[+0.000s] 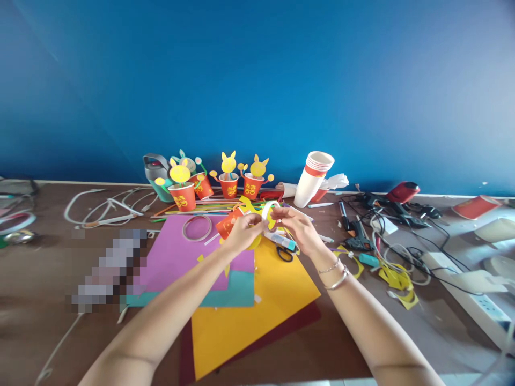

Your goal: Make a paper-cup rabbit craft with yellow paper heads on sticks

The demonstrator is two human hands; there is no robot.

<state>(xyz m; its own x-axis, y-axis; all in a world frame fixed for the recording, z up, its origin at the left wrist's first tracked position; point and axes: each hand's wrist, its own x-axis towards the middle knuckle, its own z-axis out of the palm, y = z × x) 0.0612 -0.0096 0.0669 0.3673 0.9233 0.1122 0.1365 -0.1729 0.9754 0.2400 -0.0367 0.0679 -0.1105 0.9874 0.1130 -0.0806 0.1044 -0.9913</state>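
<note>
A white ring, seemingly a roll of tape (266,209), is held up between my two hands above the coloured paper. My left hand (244,234) pinches its left side with thumb and fingers. My right hand (298,227) has its fingers bent together at the ring's right side. Just behind the left hand, a red paper cup (228,224) lies tilted on the purple sheet (173,257). Yellow paper pieces (257,214) show behind the ring. Below the right hand are a glue stick (281,240) and black-handled scissors (285,254).
Red cups with yellow animal faces (183,196) stand along the blue wall, near a stack of white cups (311,179). A yellow sheet (257,305) lies in front. Glue guns (358,236), cables and a power strip (475,300) fill the right; a blurred-out device (110,271) lies left.
</note>
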